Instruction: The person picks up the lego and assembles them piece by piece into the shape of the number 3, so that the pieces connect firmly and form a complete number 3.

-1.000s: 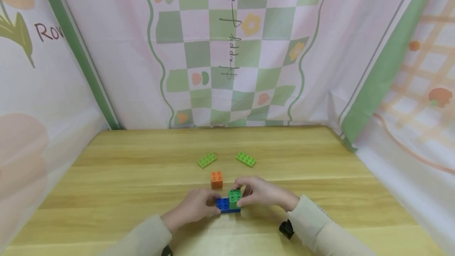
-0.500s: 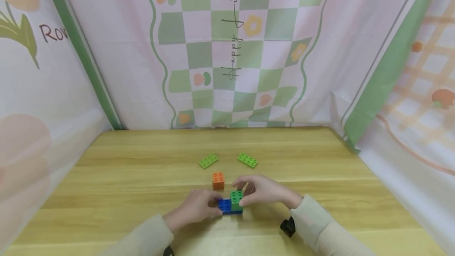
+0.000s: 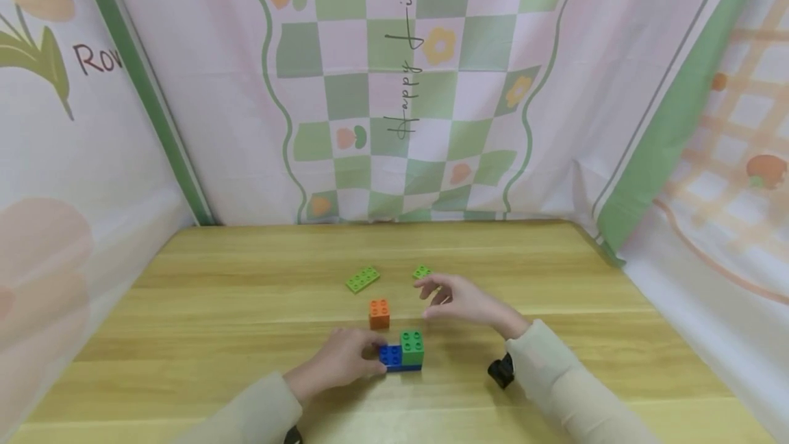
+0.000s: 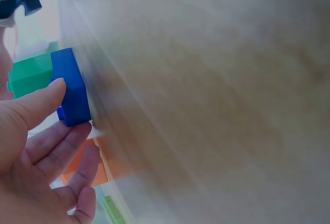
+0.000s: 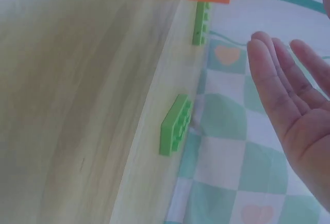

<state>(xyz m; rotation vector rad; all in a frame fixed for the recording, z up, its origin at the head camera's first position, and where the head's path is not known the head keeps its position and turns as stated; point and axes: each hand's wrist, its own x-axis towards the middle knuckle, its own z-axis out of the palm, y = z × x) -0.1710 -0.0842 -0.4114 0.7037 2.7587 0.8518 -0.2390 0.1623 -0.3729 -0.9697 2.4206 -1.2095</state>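
In the head view, the right hand (image 3: 461,301) partly hides one lime-green brick (image 3: 421,271).

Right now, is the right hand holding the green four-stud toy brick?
No, the right hand is apart from the green four-stud toy brick, which sits on the blue brick.

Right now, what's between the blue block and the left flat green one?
The orange block stands between the blue block and that flat green piece, in the head view.
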